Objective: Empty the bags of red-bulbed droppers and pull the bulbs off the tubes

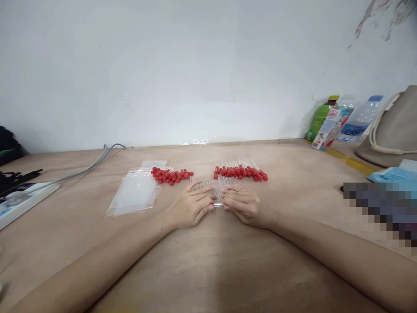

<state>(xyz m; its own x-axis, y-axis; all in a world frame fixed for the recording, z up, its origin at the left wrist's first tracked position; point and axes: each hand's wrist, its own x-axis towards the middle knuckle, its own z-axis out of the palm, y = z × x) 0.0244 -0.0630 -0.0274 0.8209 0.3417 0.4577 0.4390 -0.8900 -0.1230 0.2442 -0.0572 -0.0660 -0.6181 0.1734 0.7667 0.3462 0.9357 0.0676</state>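
Glass dropper tubes (214, 189) lie in a loose row between and under my hands. My left hand (192, 204) is closed at the row's near left, with a bit of red rubber bulb (211, 204) showing at its thumb and fingertips. From the right, my right hand (243, 203) comes in with fingers together, thumb and forefinger at the end of a clear glass tube (219, 205) that spans the small gap between both hands. Beyond my right hand lie droppers with red bulbs (239, 171). A heap of loose red rubber bulbs (171, 176) rests beyond my left hand.
Clear zip bags (135, 193) lie flat at left, partly beneath the bulb heap. Farther left are a power strip (31, 200) and grey cable (94, 163). Bottles (355, 124), a carton (332, 127), a beige bag (395, 126) and a blue packet (391, 174) stand or lie at right.
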